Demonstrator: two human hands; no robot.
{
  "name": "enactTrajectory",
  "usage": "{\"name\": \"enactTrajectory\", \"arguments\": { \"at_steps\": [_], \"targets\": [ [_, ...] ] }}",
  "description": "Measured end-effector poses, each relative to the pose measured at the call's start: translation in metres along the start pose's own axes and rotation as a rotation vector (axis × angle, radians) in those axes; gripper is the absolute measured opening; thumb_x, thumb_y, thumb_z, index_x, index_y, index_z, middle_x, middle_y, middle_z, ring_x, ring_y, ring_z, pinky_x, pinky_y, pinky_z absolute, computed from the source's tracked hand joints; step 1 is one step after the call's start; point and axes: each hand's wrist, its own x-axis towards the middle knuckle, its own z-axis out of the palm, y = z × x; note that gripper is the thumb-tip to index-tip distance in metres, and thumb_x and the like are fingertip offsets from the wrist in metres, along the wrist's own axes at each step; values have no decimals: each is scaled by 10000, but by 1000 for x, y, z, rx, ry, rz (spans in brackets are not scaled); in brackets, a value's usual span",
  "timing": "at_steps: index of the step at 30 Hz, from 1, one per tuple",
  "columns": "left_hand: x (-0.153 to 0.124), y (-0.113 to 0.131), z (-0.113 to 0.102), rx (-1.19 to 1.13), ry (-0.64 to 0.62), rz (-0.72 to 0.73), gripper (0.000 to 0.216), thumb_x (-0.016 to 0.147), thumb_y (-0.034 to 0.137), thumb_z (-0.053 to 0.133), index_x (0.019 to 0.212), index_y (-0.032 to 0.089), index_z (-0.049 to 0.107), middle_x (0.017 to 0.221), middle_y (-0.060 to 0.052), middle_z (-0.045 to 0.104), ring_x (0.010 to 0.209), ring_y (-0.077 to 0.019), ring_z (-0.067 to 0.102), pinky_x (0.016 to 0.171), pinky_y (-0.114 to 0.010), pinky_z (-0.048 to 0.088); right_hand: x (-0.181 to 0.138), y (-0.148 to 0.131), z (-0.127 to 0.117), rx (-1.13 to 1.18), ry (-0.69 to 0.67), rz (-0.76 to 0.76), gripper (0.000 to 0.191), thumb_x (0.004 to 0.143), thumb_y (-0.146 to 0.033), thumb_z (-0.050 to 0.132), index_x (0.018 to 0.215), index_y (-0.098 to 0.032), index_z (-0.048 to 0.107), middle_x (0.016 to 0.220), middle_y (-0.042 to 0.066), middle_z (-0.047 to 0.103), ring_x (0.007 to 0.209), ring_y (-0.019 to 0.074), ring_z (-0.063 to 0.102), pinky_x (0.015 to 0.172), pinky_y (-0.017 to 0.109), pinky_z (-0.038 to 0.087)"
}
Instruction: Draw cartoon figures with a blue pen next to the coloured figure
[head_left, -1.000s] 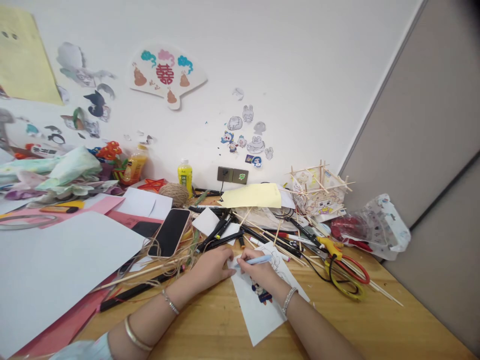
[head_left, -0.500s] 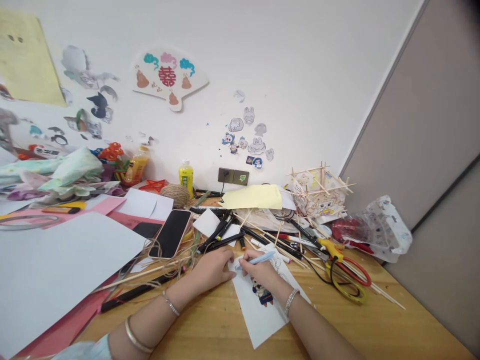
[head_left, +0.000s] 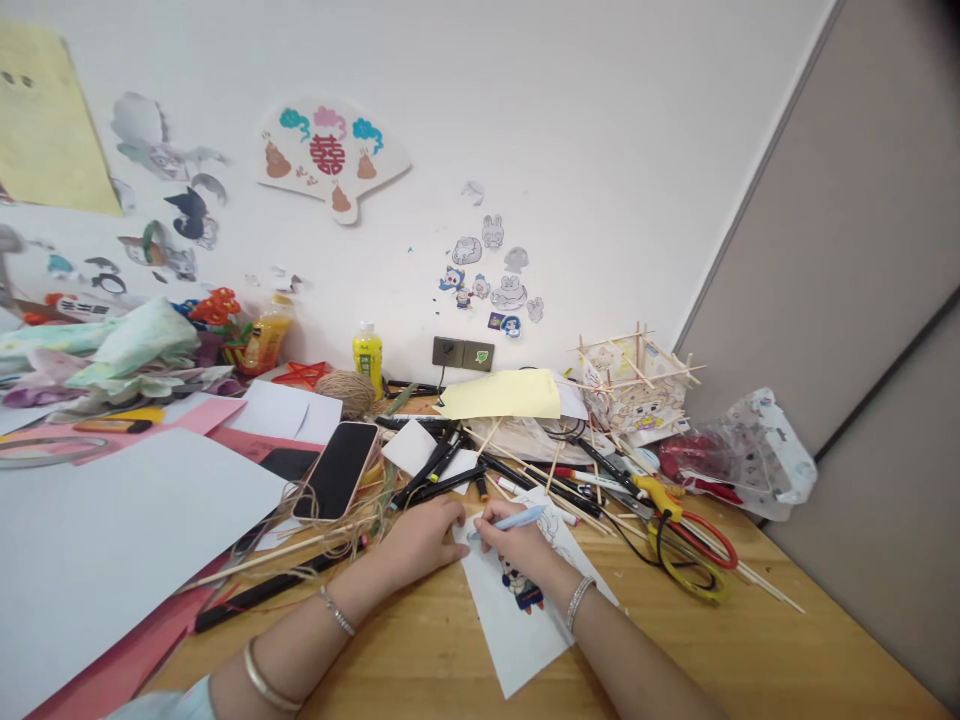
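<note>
My right hand is closed around a light blue pen, its tip down on a white sheet that carries a small coloured cartoon figure. My left hand lies on the wooden table with its fingers pressing the sheet's left edge. Both wrists wear bracelets. Black markers and thin bamboo sticks lie just beyond my hands.
A phone lies face up on twine to the left, beside large white paper and pink paper. Red and yellow scissors, a stick-frame model and a plastic bag are at right. A yellow bottle stands by the sticker-covered wall.
The view shifted slightly. My right hand made only small movements with the pen on the sheet; my left hand stayed in place.
</note>
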Motion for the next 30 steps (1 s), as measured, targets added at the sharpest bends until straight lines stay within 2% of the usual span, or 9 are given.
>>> {"name": "enactTrajectory", "arguments": {
  "at_steps": [7,12,18,30],
  "targets": [
    [0,-1,1,5,1,7,229,746,336,590,927,196,596,928,-48,616,810,-204,586,665,-262,409,1,7,2,22,-2,87,234,808,-256,495,582,-199,472,507,-49,520,495,96,476,503,201,365],
    [0,-2,1,-2,1,14,225,746,336,594,925,199,597,929,-45,617,820,-209,587,663,-264,414,0,5,1,13,-13,40,247,816,-269,494,580,-198,481,538,-44,542,534,96,492,536,197,387],
    [0,-1,1,0,3,12,239,738,341,601,930,196,597,929,-52,621,820,-212,588,664,-264,409,0,5,1,44,-19,77,236,810,-244,482,579,-199,460,502,-54,496,486,92,466,497,194,367],
    [-1,-1,0,-7,-8,9,239,745,343,598,934,195,596,934,-52,618,822,-213,586,668,-268,412,1,4,0,65,-6,51,220,775,-211,472,559,-198,434,474,-60,462,475,93,450,481,196,348]
  ]
}}
